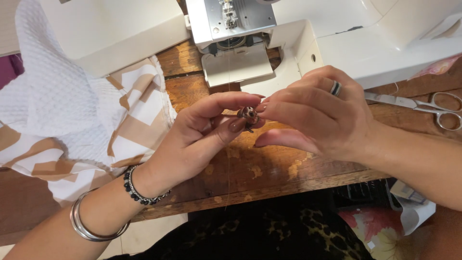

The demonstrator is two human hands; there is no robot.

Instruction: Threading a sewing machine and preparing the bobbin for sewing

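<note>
My left hand (202,132) pinches a small round metal bobbin case (249,114) between thumb and fingertips above the wooden table (269,168). My right hand (313,113), with a ring on one finger, meets it from the right, its fingertips touching the same small part. A thin thread (228,159) runs down from the sewing machine (298,33) past my left fingers to the table's front edge. The machine's bobbin cover (237,65) hangs open just behind my hands.
White and tan patterned fabric (86,115) lies heaped on the left of the table. Steel scissors (423,106) rest at the right, beside the machine base. Below the table edge is dark leopard-print cloth (269,236) and a flowered item (380,231).
</note>
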